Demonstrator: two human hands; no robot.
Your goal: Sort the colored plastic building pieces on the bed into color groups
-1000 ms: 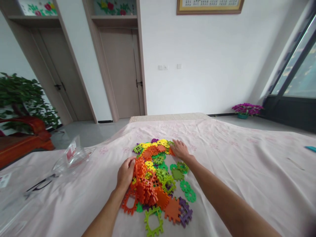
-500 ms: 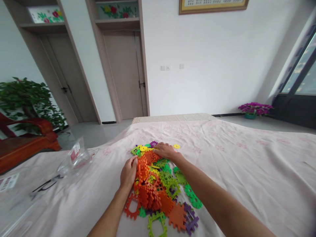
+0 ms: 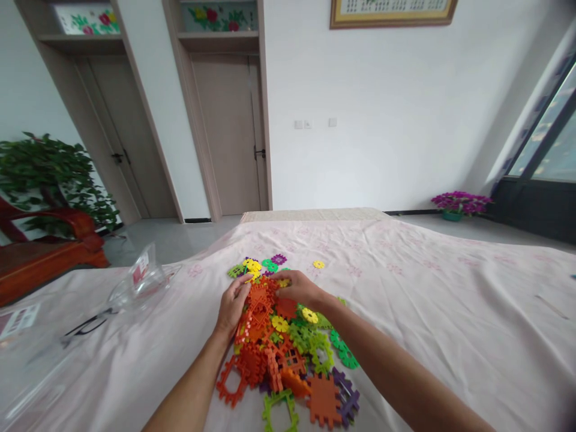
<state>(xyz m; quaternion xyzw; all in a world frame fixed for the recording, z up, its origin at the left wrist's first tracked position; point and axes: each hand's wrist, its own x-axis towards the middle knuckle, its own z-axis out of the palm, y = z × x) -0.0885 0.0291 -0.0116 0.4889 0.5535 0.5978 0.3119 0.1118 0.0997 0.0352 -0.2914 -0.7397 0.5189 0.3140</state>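
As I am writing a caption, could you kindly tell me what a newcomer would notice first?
Probably the bright heap of orange, green, yellow and purple pieces on the pale cloth, with the left hand and right hand towards its far end. Then the magenta flowers, back right, and the reddish wooden chair, left.

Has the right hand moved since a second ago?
Yes, leftward: the right hand was straight below the lone white wall plate and now lies left of that line.

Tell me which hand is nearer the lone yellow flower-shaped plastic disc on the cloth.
Right. The right hand is left of the disc, nearer the camera; the left hand is farther left, at the orange plastic pieces.
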